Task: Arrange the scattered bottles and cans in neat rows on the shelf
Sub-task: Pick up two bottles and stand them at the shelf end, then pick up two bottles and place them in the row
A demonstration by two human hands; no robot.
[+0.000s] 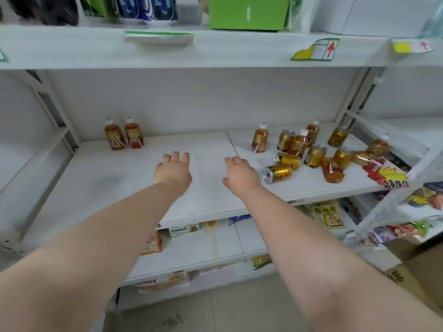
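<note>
Hands first: the left hand (173, 169) reaches out palm-down over the bare middle of the white shelf (119, 178), fingers loosely spread and holding nothing. Just beside it, the right hand (241, 174) also stretches forward, fingers slack and apart, empty, close to the seam between the two shelf boards. Neither hand touches any drink.

Nearest the right hand lie two gold cans on their sides: one lying can (276, 173) with its silver end facing the camera, and a second lying can (287, 160) just behind it. Farther right, a tipped bottle (332, 170) of brown tea lies on the shelf, and another fallen bottle (368, 161) rests at the shelf's right edge against a red and yellow promo tag (388, 176). Upright gold cans (315, 156) and upright tea bottles with white caps (259, 138) stand in a loose cluster behind these, unevenly spaced and in no line.

Well apart, at the back left of the shelf, a pair of tea bottles (124, 136) stands upright side by side, nearly touching.

Above, an upper shelf (215, 51) carries a green box (248, 13) and blue-patterned cups (153, 9). Below, lower shelves (203, 250) hold packaged snacks, too blurred to read.
</note>
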